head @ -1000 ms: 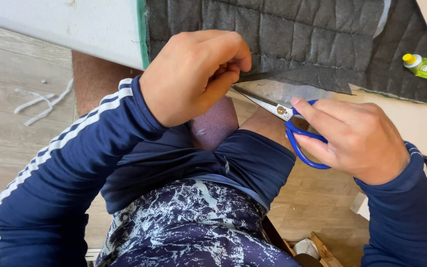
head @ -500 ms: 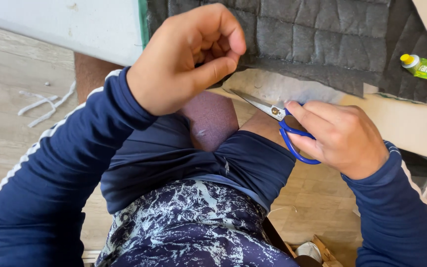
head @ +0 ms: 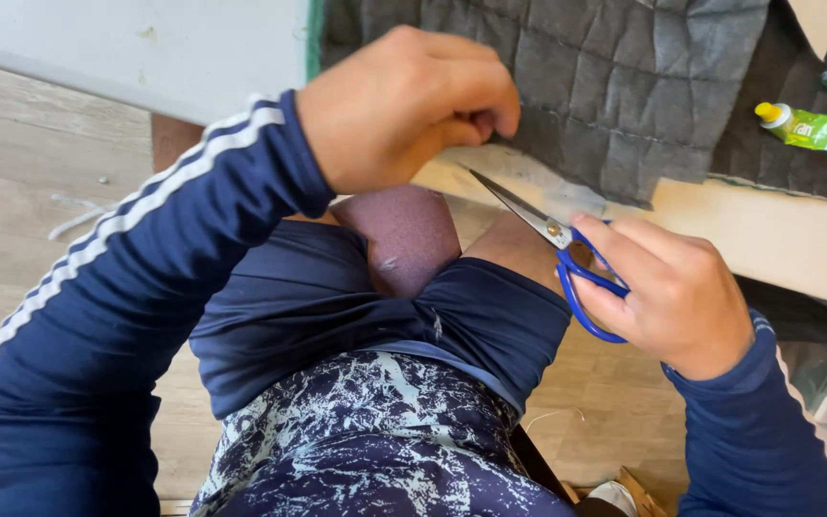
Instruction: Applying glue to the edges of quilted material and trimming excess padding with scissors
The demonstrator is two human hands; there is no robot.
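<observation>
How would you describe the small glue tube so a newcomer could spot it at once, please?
Start at the dark grey quilted felt across the top of the view and follow it to the far right. The tube lies flat there on the felt, apart from both hands. Its bright green body and yellow cap stand out from everything nearby.

Single view, head-worn camera. It looks steeply down over the wearer's own chest and lap, close in. The left hand (head: 404, 101) sits upper centre, the right hand (head: 667, 297) right of centre and lower. Beyond both hands, at the top edge, lies grey quilted fabric (head: 624, 77); wooden floor (head: 40, 182) shows left of the left hand. No second view overlaps it.
</observation>
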